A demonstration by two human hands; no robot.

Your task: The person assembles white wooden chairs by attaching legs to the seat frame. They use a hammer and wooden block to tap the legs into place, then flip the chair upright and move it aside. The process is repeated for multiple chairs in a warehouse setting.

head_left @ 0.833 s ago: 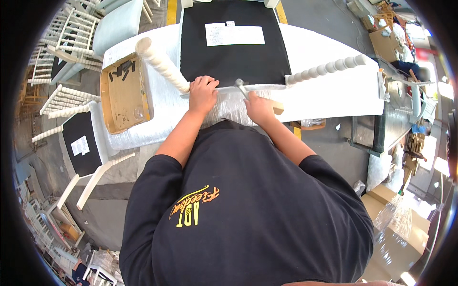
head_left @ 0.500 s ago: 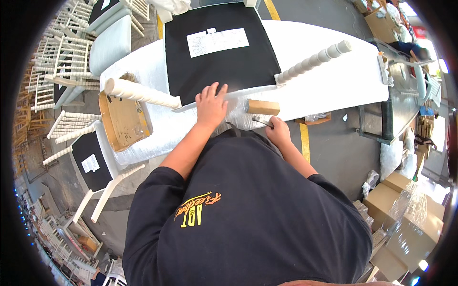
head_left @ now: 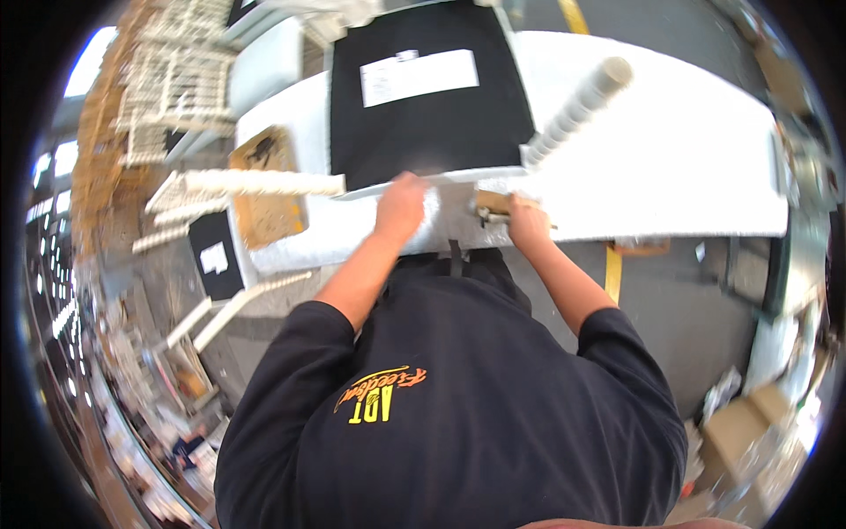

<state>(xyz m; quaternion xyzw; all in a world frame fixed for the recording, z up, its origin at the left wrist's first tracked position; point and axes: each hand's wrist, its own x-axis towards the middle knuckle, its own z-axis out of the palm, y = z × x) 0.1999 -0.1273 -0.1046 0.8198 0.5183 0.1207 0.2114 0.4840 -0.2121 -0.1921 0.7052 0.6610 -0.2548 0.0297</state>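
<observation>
An upturned chair seat with a black underside lies on the white padded table, a white paper label on it. Turned white legs rise from its near corners: the left leg and the right leg. My left hand, smeared by motion, is at the seat's near edge; its fingers cannot be made out clearly. To its right my right hand is closed on a small metal-ended hand tool, its exact kind unclear. Against those fingers sits a brown block, partly covered by the hand.
A cardboard tray with small items rests on the table at the left. More white chairs are stacked at the far left, and another upturned chair stands beside the table. Cardboard boxes are at the lower right.
The whole view has shifted. My left hand has drawn back from lying spread on the seat edge. My right hand has moved forward with the tool, up to the brown block.
</observation>
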